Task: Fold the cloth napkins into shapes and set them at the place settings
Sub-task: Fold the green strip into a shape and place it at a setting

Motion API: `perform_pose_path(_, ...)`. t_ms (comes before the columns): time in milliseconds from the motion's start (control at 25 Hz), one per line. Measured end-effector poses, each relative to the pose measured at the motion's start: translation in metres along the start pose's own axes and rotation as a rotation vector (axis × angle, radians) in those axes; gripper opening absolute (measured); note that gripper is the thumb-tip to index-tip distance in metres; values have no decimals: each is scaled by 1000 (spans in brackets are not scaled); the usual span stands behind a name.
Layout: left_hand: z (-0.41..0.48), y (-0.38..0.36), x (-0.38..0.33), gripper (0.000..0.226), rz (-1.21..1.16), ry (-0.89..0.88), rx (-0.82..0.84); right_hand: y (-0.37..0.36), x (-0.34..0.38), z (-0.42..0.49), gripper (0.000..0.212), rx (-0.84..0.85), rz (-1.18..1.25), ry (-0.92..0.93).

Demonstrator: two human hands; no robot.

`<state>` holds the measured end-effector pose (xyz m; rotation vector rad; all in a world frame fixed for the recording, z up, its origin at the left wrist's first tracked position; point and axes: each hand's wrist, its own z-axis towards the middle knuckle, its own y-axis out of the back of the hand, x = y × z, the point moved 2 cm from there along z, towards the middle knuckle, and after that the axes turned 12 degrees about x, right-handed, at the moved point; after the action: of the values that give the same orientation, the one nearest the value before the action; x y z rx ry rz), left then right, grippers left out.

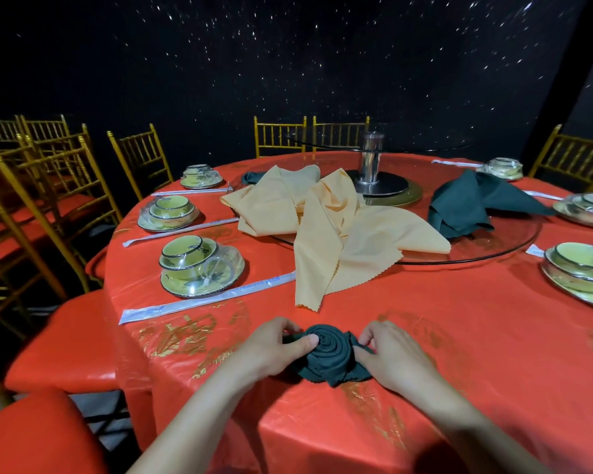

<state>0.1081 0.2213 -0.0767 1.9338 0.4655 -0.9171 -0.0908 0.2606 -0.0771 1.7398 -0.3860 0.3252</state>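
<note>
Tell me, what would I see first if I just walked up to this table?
Probably the dark green napkin rolled into a rose, right at the near edge of the bright red tablecloth, with the left hand and right hand gripping its sides. Behind it, loose peach napkins spill off the glass turntable in the table's middle.

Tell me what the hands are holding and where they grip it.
The rolled dark green napkin: the left hand holds its left side, thumb against the spiral; the right hand pinches its right edge.
</note>
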Motion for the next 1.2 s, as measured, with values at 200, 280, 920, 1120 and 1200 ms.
perform_pose_path(200,2,2,-5,54,53,42,25,7,6,0,22,-48,243,42)
perform_pose_path(280,1,0,-7,58,45,20,33,8,6,1,22,-7,303,60)
perform_pose_path(920,-11,23,-25,19,-888,-147,-73,26,38,24,48,98,1039,199)
perform_pose_path(1120,-3,72,-19,14,-918,-181,-32,39,77,66,48,69,1036,189)
perform_pose_path(1200,4,99,-13,20,-939,-194,-64,44,101,85,43,65,1040,197)
